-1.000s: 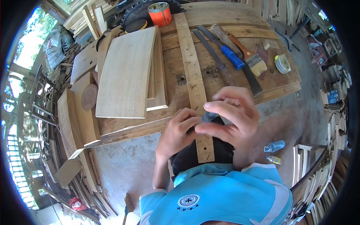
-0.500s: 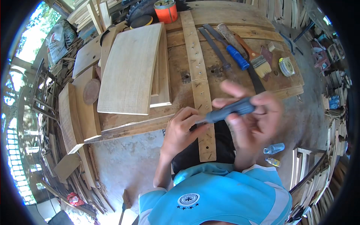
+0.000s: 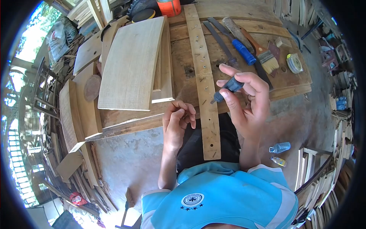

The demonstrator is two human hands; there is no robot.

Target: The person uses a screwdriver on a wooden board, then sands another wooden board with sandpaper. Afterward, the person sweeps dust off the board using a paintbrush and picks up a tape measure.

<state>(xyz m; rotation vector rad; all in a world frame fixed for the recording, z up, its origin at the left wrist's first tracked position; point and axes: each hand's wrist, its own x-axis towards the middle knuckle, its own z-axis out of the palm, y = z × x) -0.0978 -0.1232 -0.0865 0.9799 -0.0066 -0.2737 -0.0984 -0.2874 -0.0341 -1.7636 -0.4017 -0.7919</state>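
Note:
My right hand [image 3: 249, 101] is closed around the dark handle of a screwdriver [image 3: 231, 87], held above the wooden strip with its tip angled down to the left. The strip [image 3: 209, 126] runs lengthwise over the workbench and past its front edge, over my lap; several screws stand or lie along it. Left of the strip, my left hand [image 3: 178, 119] has its fingers curled in toward the thumb, and whatever may be between them is too small to make out.
Curved boards [image 3: 131, 65] lie stacked on the workbench [image 3: 183, 86] at left. To the right are a blue-handled tool [image 3: 244, 52], a paintbrush [image 3: 267, 61] and a tape roll [image 3: 294, 63]. An orange can [image 3: 169, 7] stands at the back. Plastic bottles [image 3: 280, 147] lie on the floor.
My left hand has drawn back left, away from the screwdriver's shaft. My right hand has moved up slightly and turned the screwdriver so its tip points more downward.

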